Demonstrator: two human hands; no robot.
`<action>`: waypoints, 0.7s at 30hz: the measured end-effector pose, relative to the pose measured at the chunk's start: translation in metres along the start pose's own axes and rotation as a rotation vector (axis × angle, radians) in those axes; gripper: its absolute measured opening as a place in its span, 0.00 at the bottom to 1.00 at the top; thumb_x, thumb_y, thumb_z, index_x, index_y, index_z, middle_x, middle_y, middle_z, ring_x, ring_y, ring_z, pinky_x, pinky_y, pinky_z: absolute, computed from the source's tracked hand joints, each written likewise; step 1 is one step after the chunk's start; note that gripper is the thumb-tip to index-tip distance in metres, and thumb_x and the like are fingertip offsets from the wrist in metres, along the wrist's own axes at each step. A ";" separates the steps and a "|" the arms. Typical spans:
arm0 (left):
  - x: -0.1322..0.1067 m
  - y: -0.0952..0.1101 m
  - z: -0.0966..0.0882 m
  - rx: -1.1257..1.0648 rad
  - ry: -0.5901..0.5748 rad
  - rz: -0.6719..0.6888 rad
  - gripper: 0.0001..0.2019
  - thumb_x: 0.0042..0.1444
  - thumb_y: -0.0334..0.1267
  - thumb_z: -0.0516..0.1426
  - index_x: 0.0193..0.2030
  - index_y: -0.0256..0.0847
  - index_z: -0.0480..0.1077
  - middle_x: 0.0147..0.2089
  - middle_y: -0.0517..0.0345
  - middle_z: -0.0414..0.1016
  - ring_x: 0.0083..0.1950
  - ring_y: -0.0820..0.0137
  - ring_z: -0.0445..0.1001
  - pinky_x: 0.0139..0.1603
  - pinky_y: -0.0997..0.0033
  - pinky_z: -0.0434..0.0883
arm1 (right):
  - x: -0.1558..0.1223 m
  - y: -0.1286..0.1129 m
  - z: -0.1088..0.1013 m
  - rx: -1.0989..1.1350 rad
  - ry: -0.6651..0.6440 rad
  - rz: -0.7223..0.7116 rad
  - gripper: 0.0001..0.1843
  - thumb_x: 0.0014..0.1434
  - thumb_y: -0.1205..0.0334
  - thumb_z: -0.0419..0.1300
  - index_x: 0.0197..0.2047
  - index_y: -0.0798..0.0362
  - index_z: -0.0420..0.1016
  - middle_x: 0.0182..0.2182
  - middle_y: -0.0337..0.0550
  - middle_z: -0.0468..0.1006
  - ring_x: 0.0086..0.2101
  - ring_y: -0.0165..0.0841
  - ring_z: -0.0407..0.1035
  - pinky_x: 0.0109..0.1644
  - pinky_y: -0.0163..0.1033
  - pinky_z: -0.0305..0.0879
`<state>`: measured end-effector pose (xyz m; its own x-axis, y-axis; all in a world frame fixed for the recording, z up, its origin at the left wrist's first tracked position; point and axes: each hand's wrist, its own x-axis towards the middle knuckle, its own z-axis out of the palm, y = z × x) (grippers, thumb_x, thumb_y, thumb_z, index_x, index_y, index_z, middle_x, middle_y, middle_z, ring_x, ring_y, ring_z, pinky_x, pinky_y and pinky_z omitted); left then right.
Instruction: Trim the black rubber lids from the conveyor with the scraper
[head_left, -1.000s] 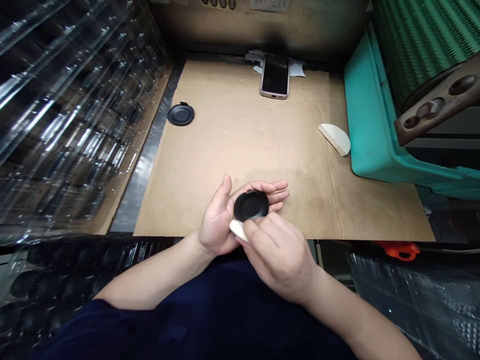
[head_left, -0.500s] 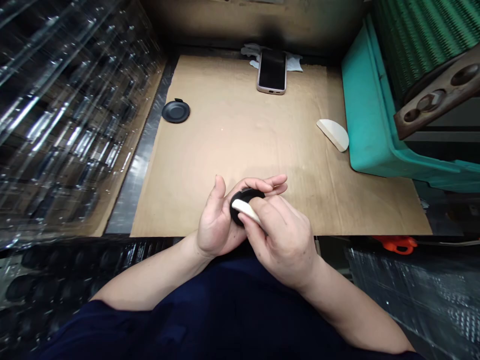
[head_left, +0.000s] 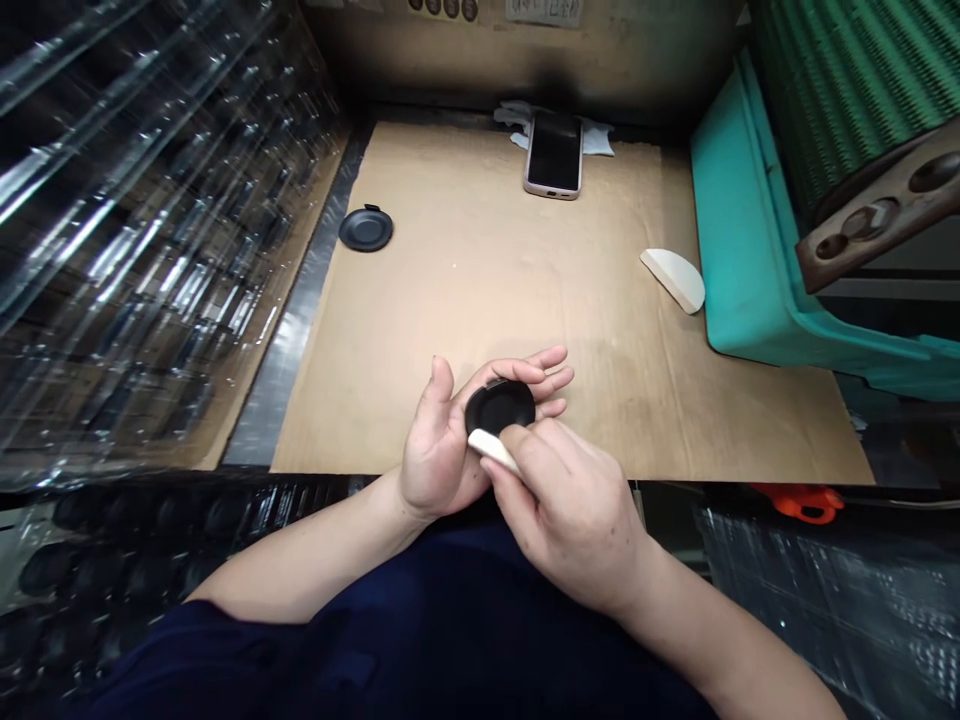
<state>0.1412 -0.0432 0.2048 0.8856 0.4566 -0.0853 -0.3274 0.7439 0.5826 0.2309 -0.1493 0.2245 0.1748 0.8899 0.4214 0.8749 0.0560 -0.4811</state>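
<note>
My left hand [head_left: 442, 440] lies palm up over the near edge of the cardboard sheet [head_left: 465, 290], cradling a round black disc [head_left: 501, 406] on its fingers. My right hand [head_left: 570, 510] is pinched round a small white sponge piece [head_left: 491, 446] and presses it against the disc's near rim. Both forearms come in from the bottom of the view over a dark blue garment.
A second black disc [head_left: 365, 229] lies at the cardboard's left edge. A phone [head_left: 554, 153] rests at the back on a white cloth. A white half-round sponge [head_left: 673, 277] lies next to a teal crate [head_left: 757, 250]. Clear plastic trays [head_left: 142, 220] are stacked on the left.
The white sponge piece slid up over the disc's middle half a second ago and is now back at its near rim. My left hand has kept the disc in place.
</note>
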 end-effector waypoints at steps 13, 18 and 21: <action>0.000 -0.006 -0.002 0.014 0.081 0.126 0.15 0.71 0.46 0.51 0.47 0.42 0.76 0.69 0.49 0.69 0.76 0.56 0.57 0.77 0.50 0.52 | -0.017 0.014 0.003 -0.147 0.054 0.038 0.07 0.70 0.65 0.57 0.45 0.58 0.75 0.29 0.41 0.71 0.29 0.32 0.65 0.33 0.39 0.63; 0.000 -0.006 -0.003 0.003 0.103 0.108 0.18 0.72 0.47 0.49 0.49 0.39 0.75 0.68 0.45 0.69 0.76 0.55 0.58 0.77 0.49 0.52 | -0.019 0.008 0.006 -0.116 0.032 0.006 0.07 0.69 0.67 0.57 0.46 0.59 0.75 0.28 0.41 0.71 0.30 0.32 0.65 0.33 0.40 0.62; 0.000 -0.006 -0.003 -0.022 0.086 0.078 0.18 0.71 0.48 0.50 0.51 0.38 0.76 0.70 0.45 0.67 0.76 0.53 0.58 0.77 0.49 0.52 | -0.018 0.012 0.006 -0.163 0.040 -0.012 0.08 0.69 0.66 0.57 0.47 0.59 0.75 0.29 0.41 0.72 0.30 0.32 0.65 0.33 0.40 0.62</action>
<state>0.1423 -0.0457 0.1991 0.8261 0.5527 -0.1102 -0.4021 0.7149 0.5720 0.2351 -0.1618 0.2067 0.1788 0.8708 0.4580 0.9382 -0.0107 -0.3460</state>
